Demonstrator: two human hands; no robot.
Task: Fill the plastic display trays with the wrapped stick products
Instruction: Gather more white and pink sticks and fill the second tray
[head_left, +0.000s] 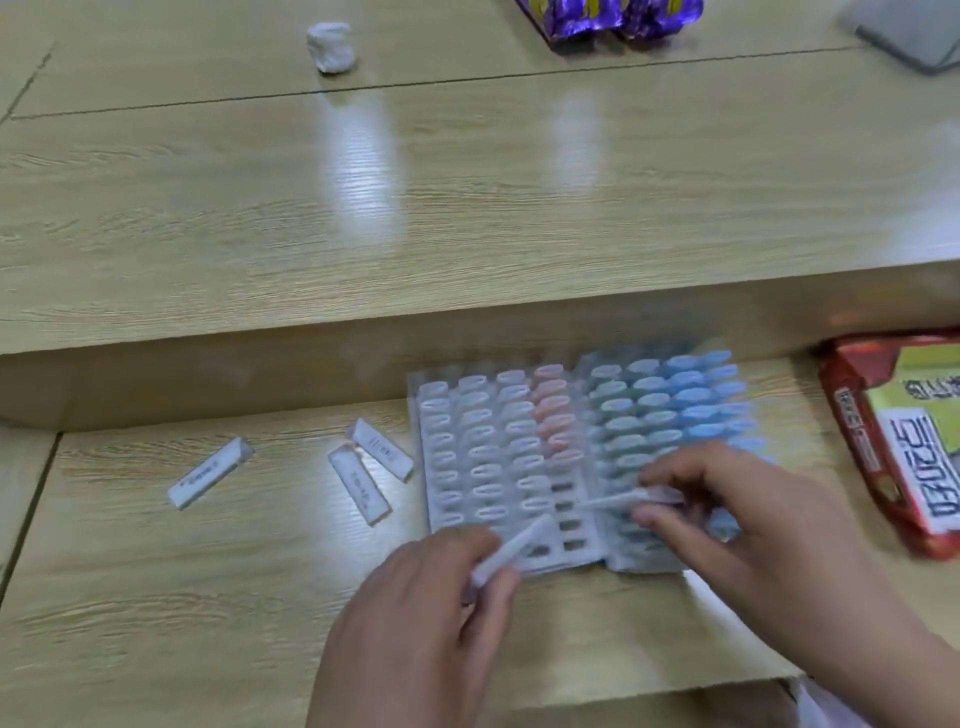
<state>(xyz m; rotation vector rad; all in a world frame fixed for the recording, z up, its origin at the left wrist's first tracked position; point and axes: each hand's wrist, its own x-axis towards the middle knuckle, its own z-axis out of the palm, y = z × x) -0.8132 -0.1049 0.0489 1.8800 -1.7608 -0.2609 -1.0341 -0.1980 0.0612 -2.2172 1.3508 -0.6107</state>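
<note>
"Where are the trays?"

"On the desk (208, 597), 2 of them, side by side and touching. The right tray (641, 562) is packed with green and blue sticks. The left tray (569, 527) has open slots low in its pink column."

"And the hands?"

"The left hand (415, 618) grips a white stick (514, 552) over that tray's near edge. The right hand (753, 525) pinches a second stick (618, 501), tip by the open slots."

"Anything else?"

"3 white boxes (359, 484) to the left, a red pack (893, 447) to the right."

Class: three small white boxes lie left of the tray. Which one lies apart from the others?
The leftmost small white rectangular box: it lies alone on the wooden table, while the other two boxes lie close together beside the clear plastic tray.
</note>
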